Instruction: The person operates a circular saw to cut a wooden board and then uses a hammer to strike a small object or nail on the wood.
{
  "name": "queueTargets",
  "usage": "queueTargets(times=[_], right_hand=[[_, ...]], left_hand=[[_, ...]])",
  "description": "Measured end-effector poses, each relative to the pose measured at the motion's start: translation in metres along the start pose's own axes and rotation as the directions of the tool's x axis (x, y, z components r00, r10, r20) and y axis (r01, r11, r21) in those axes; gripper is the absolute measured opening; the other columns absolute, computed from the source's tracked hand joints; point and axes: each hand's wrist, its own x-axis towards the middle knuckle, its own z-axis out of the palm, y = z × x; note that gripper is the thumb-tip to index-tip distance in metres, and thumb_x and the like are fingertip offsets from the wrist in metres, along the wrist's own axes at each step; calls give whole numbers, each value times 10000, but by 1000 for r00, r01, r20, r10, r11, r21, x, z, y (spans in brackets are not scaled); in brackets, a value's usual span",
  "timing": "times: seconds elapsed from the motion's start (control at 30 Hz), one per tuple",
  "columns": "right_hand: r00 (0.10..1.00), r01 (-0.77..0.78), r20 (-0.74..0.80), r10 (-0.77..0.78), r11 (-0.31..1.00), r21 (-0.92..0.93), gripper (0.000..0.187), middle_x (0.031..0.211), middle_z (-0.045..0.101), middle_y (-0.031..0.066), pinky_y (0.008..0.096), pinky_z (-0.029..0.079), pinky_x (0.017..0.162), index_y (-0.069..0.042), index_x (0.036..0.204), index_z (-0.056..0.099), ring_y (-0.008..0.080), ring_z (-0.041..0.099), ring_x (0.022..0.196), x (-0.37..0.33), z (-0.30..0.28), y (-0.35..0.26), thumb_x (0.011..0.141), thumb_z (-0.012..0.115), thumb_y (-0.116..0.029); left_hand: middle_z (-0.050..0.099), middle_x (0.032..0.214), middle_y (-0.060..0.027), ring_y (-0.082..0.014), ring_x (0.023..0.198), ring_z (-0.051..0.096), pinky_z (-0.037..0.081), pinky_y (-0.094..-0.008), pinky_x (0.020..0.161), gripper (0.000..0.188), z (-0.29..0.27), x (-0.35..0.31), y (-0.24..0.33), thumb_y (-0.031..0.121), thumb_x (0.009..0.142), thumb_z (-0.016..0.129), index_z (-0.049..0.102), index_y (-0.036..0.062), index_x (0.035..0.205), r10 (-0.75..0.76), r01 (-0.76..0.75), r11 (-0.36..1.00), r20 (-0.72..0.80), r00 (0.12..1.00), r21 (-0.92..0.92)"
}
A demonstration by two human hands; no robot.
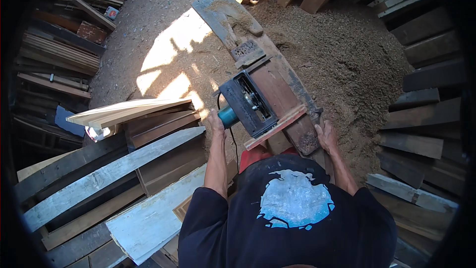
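A power tool with a teal motor housing (228, 117) and a black rectangular base plate (237, 103) sits across a long wooden bench (277, 57). Metal parts show through the plate's opening. My left hand (216, 124) is closed against the outer end of the teal housing, its fingertips partly hidden. At the bench's right edge, my right hand (326, 137) curls round the wood near a small dark fitting (315, 113). A reddish-brown board (275, 89) lies along the bench beside the tool. Across the near end runs a narrow reddish strip (277, 126).
Sawdust and shavings (342, 64) are heaped to the right of the bench. Stacked planks (421, 114) line the right side. Left of me lie pale boards (129, 111) and a long whitish plank (119, 171). A black cord (233, 141) hangs below the tool.
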Motion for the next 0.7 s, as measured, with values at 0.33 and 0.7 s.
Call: queueTargets(times=[0.33, 0.7], right_hand=[[976, -202, 78, 202, 979, -11, 487, 1187, 621, 320, 548, 473, 964, 59, 1246, 536, 501, 585, 1162, -86, -16, 73, 946, 635, -312], [944, -148, 227, 238, 923, -355, 868, 1452, 441, 311, 595, 344, 1117, -41, 1554, 327, 477, 436, 1347, -112, -42, 24, 882, 738, -406]], left_hand=[[537, 718, -18, -144, 633, 530, 427, -318, 604, 565, 22, -139, -3, 568, 1055, 423, 619, 61, 901, -140, -108, 863, 438, 888, 494], [575, 716, -31, -124, 589, 548, 431, -278, 545, 539, 35, -154, 15, 553, 1014, 542, 619, 45, 853, -151, -160, 733, 388, 909, 661]])
